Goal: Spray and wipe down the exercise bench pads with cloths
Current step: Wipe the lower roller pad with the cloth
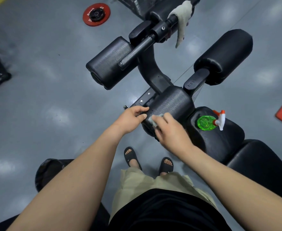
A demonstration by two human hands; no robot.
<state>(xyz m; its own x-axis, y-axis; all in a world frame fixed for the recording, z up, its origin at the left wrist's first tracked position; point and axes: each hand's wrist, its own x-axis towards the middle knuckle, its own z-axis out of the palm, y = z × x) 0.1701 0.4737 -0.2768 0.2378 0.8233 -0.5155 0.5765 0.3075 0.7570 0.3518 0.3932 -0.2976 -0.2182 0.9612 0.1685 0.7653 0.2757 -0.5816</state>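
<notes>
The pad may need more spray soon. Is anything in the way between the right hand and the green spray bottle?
Nothing visible does. The right hand, holding a cloth on the roller pad, has only bare black padding between it and the spray bottle, which sits on the seat pad to its right.

Lettering on the red weight plate (96,14) is illegible.
</notes>
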